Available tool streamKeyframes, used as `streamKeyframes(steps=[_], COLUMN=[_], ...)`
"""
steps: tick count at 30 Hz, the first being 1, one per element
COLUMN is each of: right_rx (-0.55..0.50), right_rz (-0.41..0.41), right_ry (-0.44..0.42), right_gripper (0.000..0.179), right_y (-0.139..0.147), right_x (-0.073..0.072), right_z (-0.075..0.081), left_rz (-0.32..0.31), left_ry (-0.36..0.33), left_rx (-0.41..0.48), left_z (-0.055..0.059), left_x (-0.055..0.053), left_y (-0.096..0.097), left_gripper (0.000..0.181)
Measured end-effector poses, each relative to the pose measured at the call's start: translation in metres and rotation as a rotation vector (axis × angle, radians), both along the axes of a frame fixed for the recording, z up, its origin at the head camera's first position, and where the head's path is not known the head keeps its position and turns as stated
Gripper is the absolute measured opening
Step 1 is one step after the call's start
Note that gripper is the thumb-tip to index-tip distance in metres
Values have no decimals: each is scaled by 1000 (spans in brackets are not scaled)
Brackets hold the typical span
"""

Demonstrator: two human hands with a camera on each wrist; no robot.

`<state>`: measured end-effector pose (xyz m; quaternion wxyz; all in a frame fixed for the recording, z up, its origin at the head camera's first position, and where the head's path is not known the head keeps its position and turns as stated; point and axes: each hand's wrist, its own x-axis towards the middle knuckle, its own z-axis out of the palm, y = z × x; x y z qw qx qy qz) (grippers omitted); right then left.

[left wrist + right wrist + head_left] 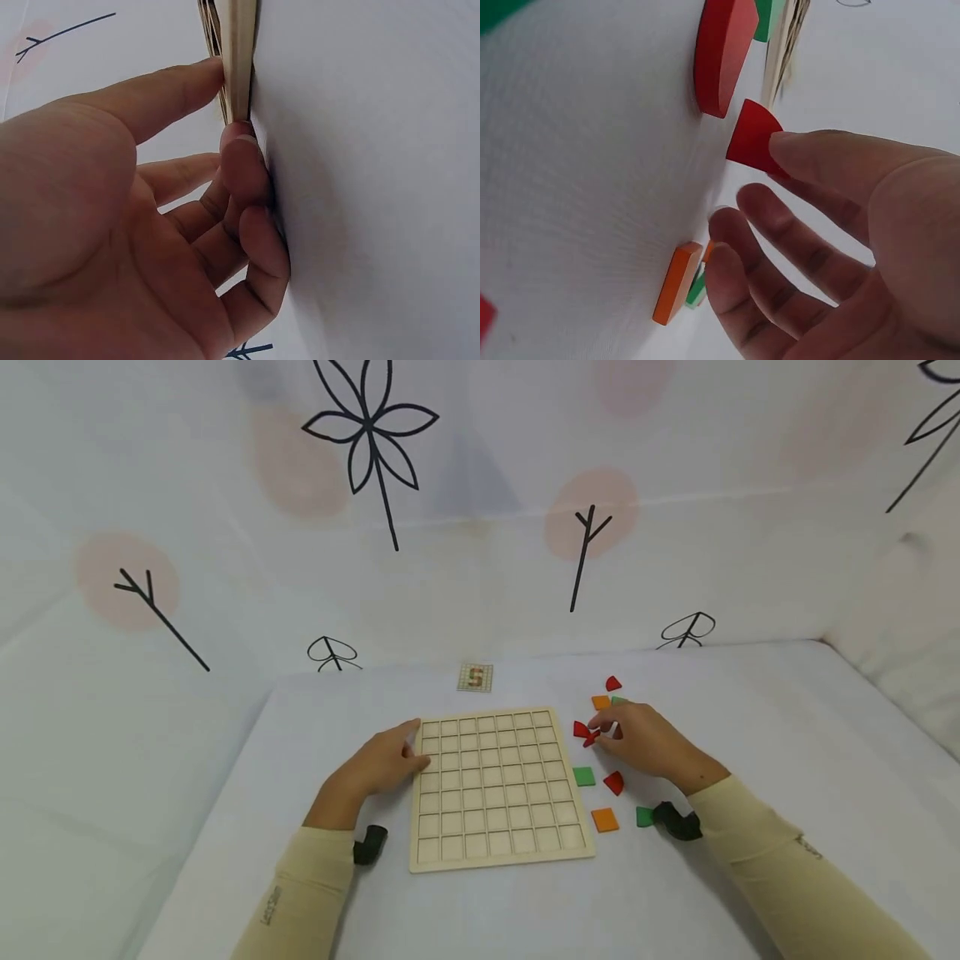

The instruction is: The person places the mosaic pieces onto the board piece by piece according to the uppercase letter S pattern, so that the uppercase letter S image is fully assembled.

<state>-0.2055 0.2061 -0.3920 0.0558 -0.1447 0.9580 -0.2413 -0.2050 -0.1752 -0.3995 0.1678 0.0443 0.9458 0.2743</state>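
A wooden grid board [488, 867] lies on the white-covered desk [480, 918], its raised ribs dividing it into rows of shallow square compartments, and pale bare wood shows as the floor of every one. The left hand [385, 762] grasps the board's left side near the far corner, the thumb over the rim and the other fingers [246, 169] curled against the edge.

To the right of the board, the right hand [643, 739] pinches a red quarter-circle tile [748, 141] between thumb and index finger, the other fingers loosely bent. A second red tile [580, 728] is next to it on the board side; whether the two touch cannot be told.

The remaining tiles lie outside the compartments, on the desk. A green square [584, 777] sits just beside the board's right edge, with a third red tile [613, 783] near it and an orange square [605, 820] closer to the person. A green tile [644, 817] is partly hidden by the right wrist's black mount [677, 822]. Farther away are another orange square [601, 702], a partly covered green tile [618, 700] and a fourth red tile [613, 683]. Beyond the board's far edge lies a small gridded card [476, 677] bearing an S-shaped pattern.
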Motion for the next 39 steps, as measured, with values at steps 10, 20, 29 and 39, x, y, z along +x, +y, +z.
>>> streamKeyframes(steps=[10,20,29,39], right_rx=[1,13,-2,-43], right_rz=[14,16,-28,-25], right_ry=[15,-9,-6,14], right_gripper=[16,11,12,15], right_y=[2,0,5,3], right_x=[-3,-7,-2,-3], right_z=[-5,0,0,0], left_rz=[-2,23,-1,6], left_ry=[9,5,1,-84], left_rx=[35,51,18,119], left_z=[-5,-1,-1,-2], left_x=[-6,-6,-8,-12], left_y=[-6,-7,-1,0], left_gripper=[76,76,77,76])
